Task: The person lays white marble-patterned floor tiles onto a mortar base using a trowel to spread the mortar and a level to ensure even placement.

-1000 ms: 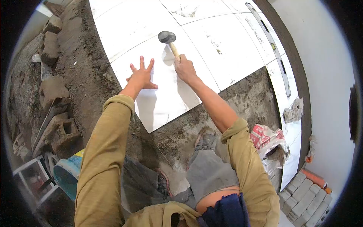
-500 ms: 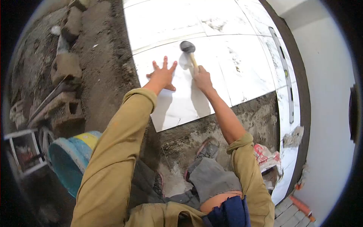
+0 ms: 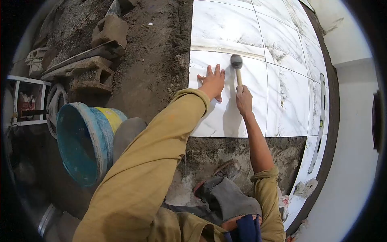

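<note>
My left hand (image 3: 213, 82) rests on a white marbled floor tile (image 3: 252, 117), its fingers spread out. To its right, my right hand (image 3: 244, 100) is wrapped round the pale handle of a rubber mallet (image 3: 236, 62). The mallet's dark head is over the far part of the same tile, near the joint with the row behind, and shadows of hand and handle fall on the white surface. This tile's near edge borders a strip of rough mortar (image 3: 282, 149) in front of my feet.
A blue bucket (image 3: 80, 141) stands on the left, near broken concrete blocks (image 3: 94, 76) on bare dirt (image 3: 155, 60). A spirit level (image 3: 321, 121) lies on the tiles along the white wall (image 3: 354, 141). Close to it sits a crumpled rag (image 3: 305, 188).
My view has turned, so tiles, hands and mallet appear further right and more of the bucket shows. My left hand stays on the tile; my right hand still grips the mallet.
</note>
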Action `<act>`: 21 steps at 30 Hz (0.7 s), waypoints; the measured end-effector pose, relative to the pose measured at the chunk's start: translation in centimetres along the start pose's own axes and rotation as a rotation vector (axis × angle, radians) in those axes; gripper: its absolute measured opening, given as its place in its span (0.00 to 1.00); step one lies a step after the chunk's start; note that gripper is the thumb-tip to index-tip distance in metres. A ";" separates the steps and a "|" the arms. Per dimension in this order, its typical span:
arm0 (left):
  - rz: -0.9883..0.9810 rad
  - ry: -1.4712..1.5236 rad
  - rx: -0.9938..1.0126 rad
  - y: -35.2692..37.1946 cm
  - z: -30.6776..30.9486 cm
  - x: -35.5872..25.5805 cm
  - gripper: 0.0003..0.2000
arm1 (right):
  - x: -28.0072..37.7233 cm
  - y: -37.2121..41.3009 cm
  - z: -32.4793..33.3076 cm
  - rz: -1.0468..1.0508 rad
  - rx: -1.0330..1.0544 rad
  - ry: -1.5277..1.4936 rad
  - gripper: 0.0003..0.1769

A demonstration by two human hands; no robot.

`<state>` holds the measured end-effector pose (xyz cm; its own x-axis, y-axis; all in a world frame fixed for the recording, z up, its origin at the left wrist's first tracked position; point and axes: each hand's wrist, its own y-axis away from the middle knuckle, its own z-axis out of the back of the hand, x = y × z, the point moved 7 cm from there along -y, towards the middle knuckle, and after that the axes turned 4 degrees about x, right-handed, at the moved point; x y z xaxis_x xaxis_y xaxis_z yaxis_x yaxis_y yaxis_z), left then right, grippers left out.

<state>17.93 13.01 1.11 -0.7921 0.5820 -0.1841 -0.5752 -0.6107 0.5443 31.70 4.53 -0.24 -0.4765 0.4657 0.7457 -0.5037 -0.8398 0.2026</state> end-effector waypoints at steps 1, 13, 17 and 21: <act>-0.009 0.001 -0.014 0.0 0.1 0.0 0.63 | 0.1 -0.4 -0.3 0.027 0.047 0.040 0.24; -0.003 -0.043 0.065 -0.5 0.1 -0.4 0.65 | -0.8 -0.1 -1.7 0.071 0.080 0.067 0.21; 0.004 -0.002 0.056 -1.3 -0.4 -0.6 0.65 | -1.4 0.5 -1.7 0.139 0.002 0.048 0.20; -0.003 -0.129 0.107 -1.7 -0.4 -1.5 0.65 | -2.5 0.2 -0.1 -0.021 0.069 -0.023 0.22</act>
<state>20.00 12.99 0.14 -0.7537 0.6520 -0.0827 -0.5469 -0.5524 0.6291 32.76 3.24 -2.10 -0.4496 0.4776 0.7549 -0.4620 -0.8476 0.2611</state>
